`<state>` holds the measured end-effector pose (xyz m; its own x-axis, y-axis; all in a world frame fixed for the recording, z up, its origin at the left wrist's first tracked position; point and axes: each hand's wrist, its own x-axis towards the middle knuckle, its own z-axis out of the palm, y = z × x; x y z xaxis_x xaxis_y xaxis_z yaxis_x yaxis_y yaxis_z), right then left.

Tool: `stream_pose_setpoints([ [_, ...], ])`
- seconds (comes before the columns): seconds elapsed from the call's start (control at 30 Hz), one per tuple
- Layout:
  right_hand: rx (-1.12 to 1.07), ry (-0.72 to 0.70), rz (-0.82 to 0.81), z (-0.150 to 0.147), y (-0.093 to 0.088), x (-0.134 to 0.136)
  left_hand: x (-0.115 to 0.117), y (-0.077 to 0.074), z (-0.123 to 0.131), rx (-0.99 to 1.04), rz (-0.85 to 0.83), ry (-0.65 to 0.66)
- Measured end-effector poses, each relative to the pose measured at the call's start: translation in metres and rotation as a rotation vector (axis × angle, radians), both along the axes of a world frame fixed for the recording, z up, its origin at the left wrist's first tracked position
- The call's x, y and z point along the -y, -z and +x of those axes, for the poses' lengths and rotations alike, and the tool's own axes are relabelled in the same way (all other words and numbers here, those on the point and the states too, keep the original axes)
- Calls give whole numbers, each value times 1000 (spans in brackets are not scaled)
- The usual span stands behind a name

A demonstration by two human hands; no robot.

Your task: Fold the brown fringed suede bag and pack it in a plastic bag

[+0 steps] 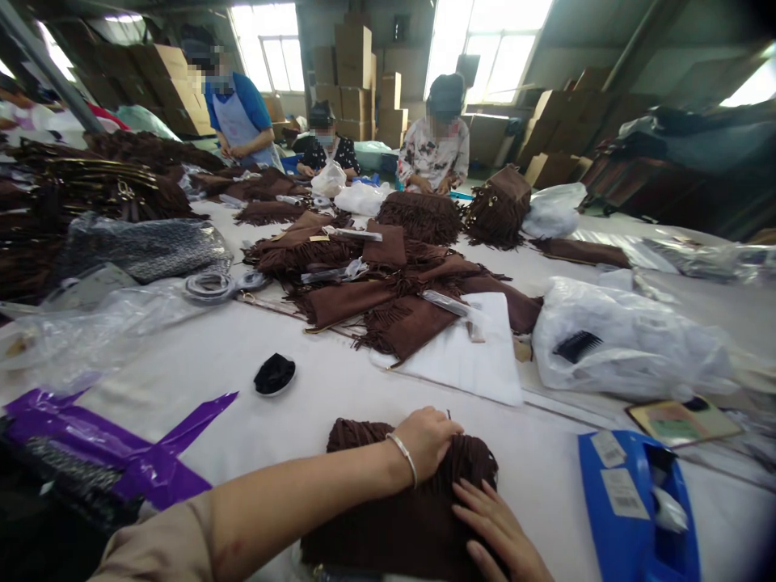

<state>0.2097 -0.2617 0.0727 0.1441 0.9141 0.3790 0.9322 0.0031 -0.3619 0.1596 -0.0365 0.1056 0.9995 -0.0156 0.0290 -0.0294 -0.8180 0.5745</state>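
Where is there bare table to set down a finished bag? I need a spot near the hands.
Bare white table lies between the black item in a small dish, the purple plastic strip and the clear plastic bags. A narrower strip runs between the fringed brown bag and the blue tray. Farther back, piled fringed bags crowd it.

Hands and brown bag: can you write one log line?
left hand: gripping fringed brown bag | right hand: flat on bag | bag: on white table

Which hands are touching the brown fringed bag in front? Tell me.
Touching, both. The head view shows the left hand gripping the brown fringed bag at its top, and the right hand flat on it.
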Motion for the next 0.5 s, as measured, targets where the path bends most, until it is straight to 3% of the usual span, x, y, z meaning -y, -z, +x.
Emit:
stream_pose_setpoints([
  [0.1, -126, 70, 56, 5, -6, 11, 13, 0, -27, 162, 276, 167],
  [0.17, -281, 238, 84, 15, -12, 11, 23, 3, -39, 210, 378, 210],
  [0.23, -438, 418, 86, 31, -20, 0, 35, 7, -48, 258, 437, 219],
  [0.3, -524, 492, 52, 47, -25, -19, 45, 9, -55, 287, 470, 218],
  [0.4, -489, 377, -50, 60, -21, -49, 54, 6, -68, 292, 480, 214],
  [0.5, -343, 239, -170, 49, -5, -59, 49, -8, -82, 283, 388, 216],
])
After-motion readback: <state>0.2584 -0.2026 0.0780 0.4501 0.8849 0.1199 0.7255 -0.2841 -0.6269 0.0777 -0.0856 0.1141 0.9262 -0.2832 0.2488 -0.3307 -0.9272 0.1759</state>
